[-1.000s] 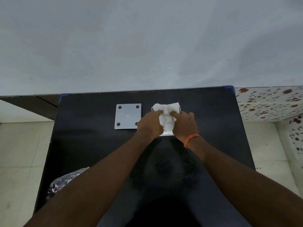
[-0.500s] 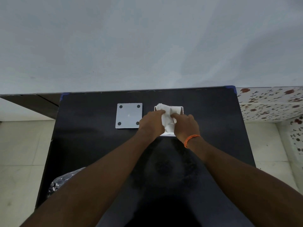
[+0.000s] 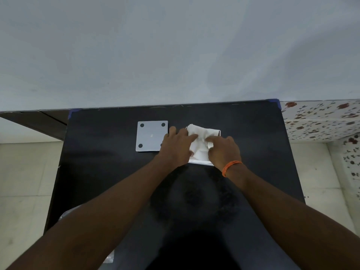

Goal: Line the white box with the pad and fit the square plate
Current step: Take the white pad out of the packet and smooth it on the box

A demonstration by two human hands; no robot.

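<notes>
At the near edge of the black worktop (image 3: 109,172), a crinkled clear plastic bag (image 3: 67,214) is seen by the left corner, mostly hidden beneath the left forearm. Past the middle of the worktop, both hands are laid on the white pad (image 3: 198,145), which is being pressed into the white box (image 3: 218,131); only the box's rim is shown at its near side and far right corner. The left hand (image 3: 176,148) is curled over the pad's left side, with its fingertips pinching or pressing the material, and the right hand (image 3: 224,151), marked by an orange wrist band (image 3: 230,167), is closed on the pad's right side. The pad is still rumpled and raised at its far left corner, so the lining step is judged unfinished. The square plate (image 3: 150,136) lies flat just to the left of the box, towards the far edge of the worktop, with dark round feet showing at its corners. Its right edge is just beside, perhaps under, the left hand's knuckles, so the left hand is judged much the nearer for the pick-up; the plate's sides are roughly parallel to the box's, so little turning should be needed.
</notes>
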